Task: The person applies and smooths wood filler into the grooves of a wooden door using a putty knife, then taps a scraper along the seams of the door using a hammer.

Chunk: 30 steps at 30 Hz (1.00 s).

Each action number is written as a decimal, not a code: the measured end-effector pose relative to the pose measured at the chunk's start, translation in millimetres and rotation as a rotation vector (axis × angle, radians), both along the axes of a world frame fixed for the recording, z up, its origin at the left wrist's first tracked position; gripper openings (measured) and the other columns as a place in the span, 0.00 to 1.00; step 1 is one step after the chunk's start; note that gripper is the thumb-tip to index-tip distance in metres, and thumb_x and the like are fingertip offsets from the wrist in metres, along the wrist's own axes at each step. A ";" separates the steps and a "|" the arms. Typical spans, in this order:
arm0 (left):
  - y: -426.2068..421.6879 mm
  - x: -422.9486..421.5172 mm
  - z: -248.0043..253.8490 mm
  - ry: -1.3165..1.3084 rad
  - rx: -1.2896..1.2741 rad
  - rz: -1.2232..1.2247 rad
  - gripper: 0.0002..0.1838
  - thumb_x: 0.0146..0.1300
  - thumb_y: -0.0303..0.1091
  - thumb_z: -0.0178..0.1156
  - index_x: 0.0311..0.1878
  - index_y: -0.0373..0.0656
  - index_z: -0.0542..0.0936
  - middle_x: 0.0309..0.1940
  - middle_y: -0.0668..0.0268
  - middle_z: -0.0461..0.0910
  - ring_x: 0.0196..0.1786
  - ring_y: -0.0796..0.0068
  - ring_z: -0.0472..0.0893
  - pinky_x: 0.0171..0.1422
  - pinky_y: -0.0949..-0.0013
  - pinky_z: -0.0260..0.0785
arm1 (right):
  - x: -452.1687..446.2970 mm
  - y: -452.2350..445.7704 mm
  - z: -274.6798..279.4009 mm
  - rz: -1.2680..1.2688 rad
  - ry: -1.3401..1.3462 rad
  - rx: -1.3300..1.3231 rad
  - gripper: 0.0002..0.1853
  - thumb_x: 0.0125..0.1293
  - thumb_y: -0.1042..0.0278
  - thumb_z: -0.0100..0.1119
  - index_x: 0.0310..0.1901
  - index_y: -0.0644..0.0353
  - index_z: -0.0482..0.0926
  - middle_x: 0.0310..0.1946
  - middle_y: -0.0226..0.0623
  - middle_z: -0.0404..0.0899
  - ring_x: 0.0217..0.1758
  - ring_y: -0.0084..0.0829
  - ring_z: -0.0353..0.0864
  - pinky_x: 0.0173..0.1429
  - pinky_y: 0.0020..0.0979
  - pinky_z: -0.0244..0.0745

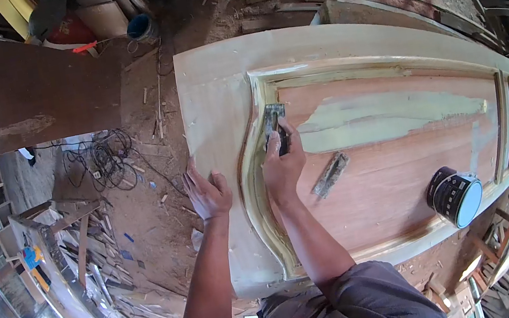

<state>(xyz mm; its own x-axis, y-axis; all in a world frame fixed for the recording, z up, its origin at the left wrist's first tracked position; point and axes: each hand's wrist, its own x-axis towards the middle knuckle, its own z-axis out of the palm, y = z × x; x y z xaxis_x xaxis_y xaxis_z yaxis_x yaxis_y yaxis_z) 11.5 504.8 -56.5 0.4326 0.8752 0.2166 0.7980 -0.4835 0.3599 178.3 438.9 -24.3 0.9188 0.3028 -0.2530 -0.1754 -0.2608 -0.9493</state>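
Note:
A wooden panelled door lies flat before me, with a curved moulding framing its inset panel. My right hand grips a putty knife, its blade against the moulding near the panel's upper left corner. My left hand lies on the door's left edge, fingers spread, holding nothing. A second flat scraper, smeared with putty, rests on the panel right of my right forearm. Pale yellow-green filler covers part of the panel. A black can with a light blue lid or end stands near the lower right.
Tangled black cable lies on the dirt floor to the left. Wood scraps are piled below it. A large brown board is at the upper left, near a dark bucket. Long planks lie beyond the door.

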 end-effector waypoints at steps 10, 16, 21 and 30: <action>-2.0 -4.5 -5.7 -0.009 -0.040 -0.005 0.34 0.74 0.41 0.58 0.77 0.28 0.69 0.64 0.37 0.78 0.62 0.31 0.79 0.70 0.37 0.71 | 32.0 12.6 -0.7 0.060 -0.003 -0.010 0.17 0.84 0.73 0.62 0.68 0.68 0.82 0.59 0.47 0.91 0.59 0.33 0.90 0.67 0.37 0.83; 1.3 -1.0 -0.7 -0.011 -0.015 0.002 0.35 0.74 0.42 0.58 0.77 0.29 0.69 0.65 0.38 0.78 0.63 0.31 0.79 0.71 0.37 0.70 | 33.5 14.8 -10.7 0.055 -0.091 0.054 0.17 0.81 0.75 0.63 0.67 0.65 0.83 0.57 0.53 0.91 0.58 0.40 0.92 0.67 0.39 0.84; -1.8 -1.3 -1.8 0.000 -0.033 0.010 0.35 0.74 0.42 0.58 0.78 0.30 0.69 0.65 0.37 0.78 0.64 0.31 0.78 0.72 0.37 0.70 | 53.7 27.5 -8.0 0.084 -0.144 -0.054 0.16 0.80 0.77 0.65 0.66 0.65 0.84 0.55 0.44 0.91 0.54 0.29 0.90 0.61 0.32 0.83; -2.5 -0.8 1.2 -0.036 -0.078 0.018 0.35 0.71 0.36 0.60 0.78 0.31 0.69 0.62 0.37 0.77 0.65 0.30 0.77 0.72 0.36 0.68 | 57.9 35.0 -21.5 0.069 -0.232 0.028 0.16 0.81 0.75 0.63 0.66 0.63 0.83 0.49 0.46 0.92 0.46 0.36 0.92 0.51 0.37 0.88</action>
<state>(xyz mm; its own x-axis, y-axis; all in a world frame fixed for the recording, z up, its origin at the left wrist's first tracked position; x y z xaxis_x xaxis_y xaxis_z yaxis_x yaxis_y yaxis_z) 10.8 502.3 -55.2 0.4101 0.8974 0.1630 0.7920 -0.4390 0.4243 236.2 473.9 -45.8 0.9283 0.3707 -0.0286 0.0652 -0.2379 -0.9691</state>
